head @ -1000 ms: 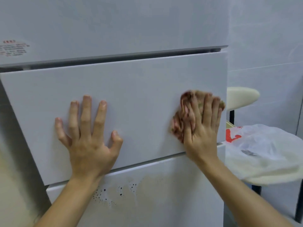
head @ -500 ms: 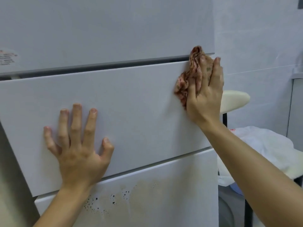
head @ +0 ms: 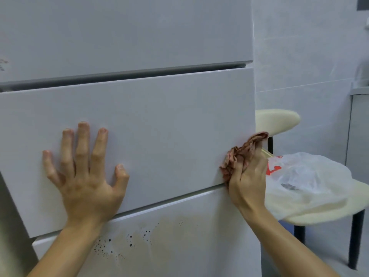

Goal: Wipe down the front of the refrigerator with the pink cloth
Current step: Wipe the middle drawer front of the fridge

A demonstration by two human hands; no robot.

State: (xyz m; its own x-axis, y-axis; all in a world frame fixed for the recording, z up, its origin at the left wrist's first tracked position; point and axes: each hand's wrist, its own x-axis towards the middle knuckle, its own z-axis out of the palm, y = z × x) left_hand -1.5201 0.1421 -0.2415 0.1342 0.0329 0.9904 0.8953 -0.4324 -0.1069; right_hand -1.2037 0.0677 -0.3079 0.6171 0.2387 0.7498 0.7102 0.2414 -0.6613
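Note:
The white refrigerator (head: pixel 159 126) fills most of the view, with an upper door, a middle drawer front and a lower drawer front. My left hand (head: pixel 83 172) lies flat with spread fingers on the left of the middle drawer front. My right hand (head: pixel 247 182) holds the crumpled pink cloth (head: pixel 239 154) against the drawer's right edge, near its bottom corner. The fingers curl over the cloth and around the edge. Brownish stains and dark specks (head: pixel 127 242) mark the lower drawer front.
A cream-cushioned chair with black legs (head: pixel 279 120) stands just right of the refrigerator. On its seat lies a white plastic bag (head: pixel 305 176) with red print. White tiled wall lies behind, and a grey cabinet edge (head: pixel 359 92) shows at the far right.
My right hand has carried the cloth from the top right corner of the middle drawer front down its right edge to the bottom corner. The left hand has stayed pressed flat.

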